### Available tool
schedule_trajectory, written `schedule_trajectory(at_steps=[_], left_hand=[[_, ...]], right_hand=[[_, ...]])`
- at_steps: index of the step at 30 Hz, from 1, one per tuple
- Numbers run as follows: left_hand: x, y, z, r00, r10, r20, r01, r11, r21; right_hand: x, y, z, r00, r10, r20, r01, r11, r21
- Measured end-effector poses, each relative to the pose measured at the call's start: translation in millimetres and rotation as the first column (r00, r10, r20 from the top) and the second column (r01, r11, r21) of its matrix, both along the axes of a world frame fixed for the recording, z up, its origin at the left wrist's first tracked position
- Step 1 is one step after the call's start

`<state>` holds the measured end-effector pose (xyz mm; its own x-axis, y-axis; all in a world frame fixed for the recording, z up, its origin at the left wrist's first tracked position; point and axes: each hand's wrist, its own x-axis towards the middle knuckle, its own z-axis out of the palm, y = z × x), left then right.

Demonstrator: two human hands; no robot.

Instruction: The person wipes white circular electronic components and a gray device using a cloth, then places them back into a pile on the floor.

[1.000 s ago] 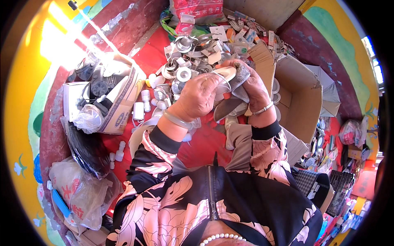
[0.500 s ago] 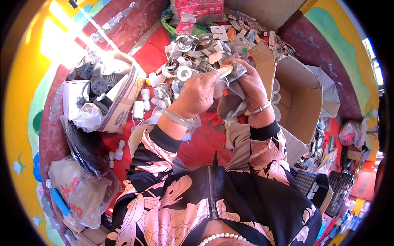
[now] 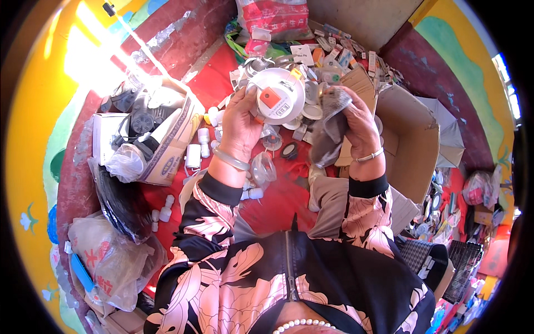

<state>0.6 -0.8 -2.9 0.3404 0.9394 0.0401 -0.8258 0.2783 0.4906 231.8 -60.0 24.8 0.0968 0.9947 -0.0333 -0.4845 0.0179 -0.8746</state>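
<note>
My left hand (image 3: 243, 123) grips a round white LED downlight (image 3: 288, 111) by its left rim. The face turned toward me is its back, with an orange label and a small yellow part at the top edge. My right hand (image 3: 360, 122) is closed on a crumpled grey cloth (image 3: 328, 131) that hangs down from the fingers, apart from the lamp. Beyond and beneath the hands lies a pile of lamp parts, among them a clear plastic piece (image 3: 263, 168) and a small black ring (image 3: 289, 150) on the red ground sheet (image 3: 278, 203).
An open cardboard box (image 3: 414, 150) stands at my right. To the left, another carton (image 3: 172, 150) holds dark fittings. White bulbs (image 3: 166, 209) lie on the sheet, with a plastic bag (image 3: 111, 261) nearer me. Small packages (image 3: 339, 53) heap up at the back.
My hands have drawn apart. The white lamp, earlier edge-on between both hands, now shows its back in my left hand. The cloth has come away to the right with my right hand.
</note>
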Motion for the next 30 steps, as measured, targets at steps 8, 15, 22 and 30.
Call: schedule_trajectory(at_steps=[8,15,22,30], left_hand=[[5,-1,2,0.997,-0.021,-0.072,0.021,1.000,0.006],[3,-8,15,0.938,-0.071,-0.340,0.148,0.967,0.206],[4,-11,22,0.913,-0.059,-0.404,0.167,0.957,0.237],[-1,-13,22,0.941,-0.162,-0.298,0.236,0.944,0.231]], right_hand=[[-36,1,5,0.995,-0.042,0.093,0.039,0.999,0.034],[-40,-5,5,0.955,0.009,0.296,-0.004,1.000,-0.017],[-51,-8,-12,1.000,0.000,-0.023,0.002,0.999,0.047],[-63,-9,-28,0.953,-0.234,0.194,0.126,0.884,0.451]])
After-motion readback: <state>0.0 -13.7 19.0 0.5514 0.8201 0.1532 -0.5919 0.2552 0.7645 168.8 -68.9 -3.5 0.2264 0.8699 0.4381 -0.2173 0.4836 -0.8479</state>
